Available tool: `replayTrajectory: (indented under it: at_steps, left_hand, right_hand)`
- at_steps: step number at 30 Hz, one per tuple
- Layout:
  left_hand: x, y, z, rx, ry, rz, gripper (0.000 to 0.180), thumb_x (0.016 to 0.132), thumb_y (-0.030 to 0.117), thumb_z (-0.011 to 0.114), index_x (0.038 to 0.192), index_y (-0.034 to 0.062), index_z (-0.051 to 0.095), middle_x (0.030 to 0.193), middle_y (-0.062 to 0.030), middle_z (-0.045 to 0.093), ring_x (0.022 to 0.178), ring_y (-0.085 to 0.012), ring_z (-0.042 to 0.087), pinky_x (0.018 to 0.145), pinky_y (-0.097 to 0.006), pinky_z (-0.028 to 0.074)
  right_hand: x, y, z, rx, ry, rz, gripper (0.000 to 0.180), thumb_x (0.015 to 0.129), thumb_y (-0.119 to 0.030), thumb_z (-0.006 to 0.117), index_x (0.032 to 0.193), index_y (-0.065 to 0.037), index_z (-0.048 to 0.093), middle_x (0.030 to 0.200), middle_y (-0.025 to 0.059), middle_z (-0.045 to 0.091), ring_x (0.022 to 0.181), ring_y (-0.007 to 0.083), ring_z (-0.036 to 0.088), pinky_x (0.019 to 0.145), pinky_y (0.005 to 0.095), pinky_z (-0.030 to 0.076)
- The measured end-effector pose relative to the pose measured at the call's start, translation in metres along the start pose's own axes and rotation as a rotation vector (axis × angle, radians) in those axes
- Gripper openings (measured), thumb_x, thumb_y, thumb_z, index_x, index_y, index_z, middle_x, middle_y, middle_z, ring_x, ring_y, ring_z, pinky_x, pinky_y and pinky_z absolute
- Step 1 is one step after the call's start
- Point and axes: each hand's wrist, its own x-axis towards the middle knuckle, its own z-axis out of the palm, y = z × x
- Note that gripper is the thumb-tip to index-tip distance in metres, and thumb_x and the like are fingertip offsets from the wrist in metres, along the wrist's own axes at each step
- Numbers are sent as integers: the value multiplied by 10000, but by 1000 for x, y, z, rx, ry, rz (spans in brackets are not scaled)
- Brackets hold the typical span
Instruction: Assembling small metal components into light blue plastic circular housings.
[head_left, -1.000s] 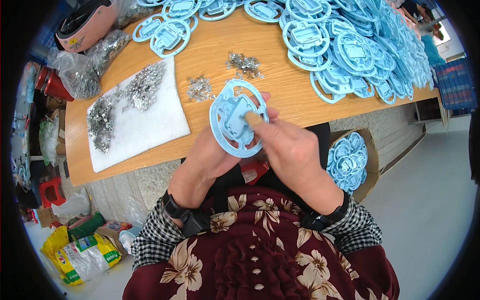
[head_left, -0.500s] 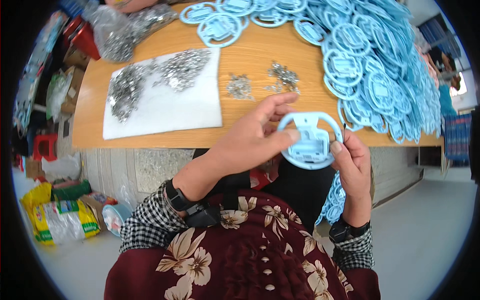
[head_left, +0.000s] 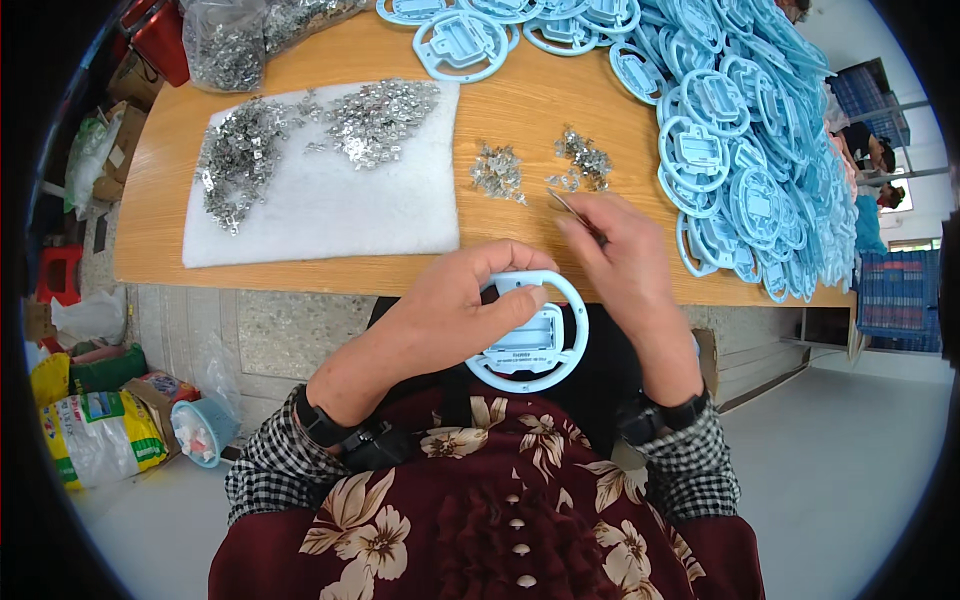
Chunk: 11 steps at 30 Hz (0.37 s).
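A light blue round plastic frame (head_left: 576,345), with a box-shaped recess in its middle, is held over my lap at the table's front edge. My left hand (head_left: 440,310) grips its left side, thumb on top. In my right hand (head_left: 632,262) is a thin metal tool that looks like tweezers (head_left: 572,210), pinched between thumb and fingers. Its tip points at a small heap of shiny metal pieces (head_left: 585,160). Left of that lies a second small heap of flat metal clips (head_left: 498,172).
A white foam sheet (head_left: 330,225) bears two larger piles of metal pieces. Many blue plastic frames (head_left: 755,200) are stacked at the right and far side. Clear bags of metal parts (head_left: 225,50) and a red container (head_left: 158,45) stand at the far left of the wooden table (head_left: 150,215).
My right hand has left the frame and moved up toward the small metal heaps, tool tip forward. My left hand has brought the frame down and left, nearer my body.
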Motion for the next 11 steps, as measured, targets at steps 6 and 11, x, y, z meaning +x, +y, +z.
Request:
replayTrajectory:
  at_steps: [6, 11]
  left_hand:
    - [3, -1, -3, -10, -43, 49, 321, 992, 151, 624, 1273, -2, 610, 1080, -45, 703, 966, -70, 645, 852, -257, 544]
    - [1, 7, -11, 41, 70, -46, 407, 995, 162, 627, 1368, 23, 544, 1109, -46, 695, 1003, -64, 629, 891, -244, 528]
  right_hand:
    - [29, -4, 27, -133, -77, 53, 208, 920, -220, 690, 963, -17, 689, 881, 173, 683, 816, 357, 660, 731, 425, 514]
    - [24, -2, 14, 281, -75, 330, 239, 934, -242, 684, 1019, -18, 693, 937, 203, 712, 907, 243, 698, 774, 444, 521]
